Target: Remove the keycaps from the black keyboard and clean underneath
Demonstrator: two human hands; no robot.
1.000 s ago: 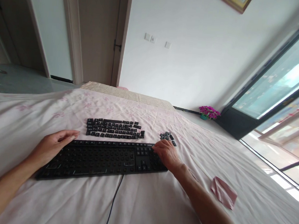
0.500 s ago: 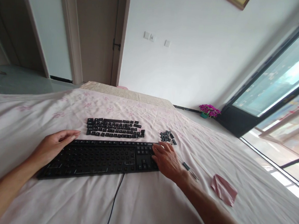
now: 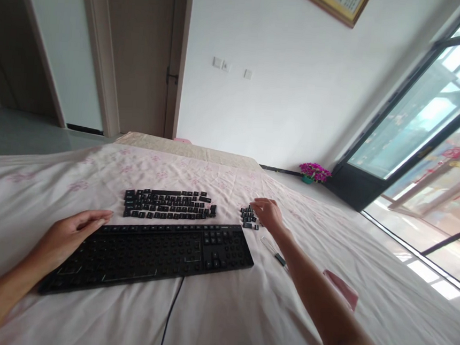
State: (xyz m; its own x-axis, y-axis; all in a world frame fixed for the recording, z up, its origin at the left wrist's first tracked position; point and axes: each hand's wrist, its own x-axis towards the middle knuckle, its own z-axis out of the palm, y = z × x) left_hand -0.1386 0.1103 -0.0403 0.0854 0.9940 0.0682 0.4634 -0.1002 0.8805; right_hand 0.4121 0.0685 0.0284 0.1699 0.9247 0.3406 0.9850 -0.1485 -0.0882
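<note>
A black keyboard (image 3: 138,250) lies tilted on the bedsheet, most of its main letter keys bare of caps; the top row and a middle group still have theirs. My left hand (image 3: 69,231) is at its upper left corner, thumb and fingers pressed together; whether anything small is between them cannot be seen. Beyond the keyboard, loose black keycaps (image 3: 166,208) lie in rows. My right hand (image 3: 267,212) is over a smaller keycap cluster (image 3: 247,215), fingers bent and drawn together, the fingertips partly hidden.
A wire keycap puller (image 3: 280,259) with a dark handle lies right of the keyboard, beneath my right forearm. Farther right is a pink cloth (image 3: 342,290). The keyboard's cable (image 3: 171,312) runs toward me across the wrinkled sheet (image 3: 209,321). Purple flowers (image 3: 314,172) stand by the wall.
My right hand has left the keyboard's right end and moved up to the small keycap cluster. My left hand stays at the upper left corner. The view has shifted slightly.
</note>
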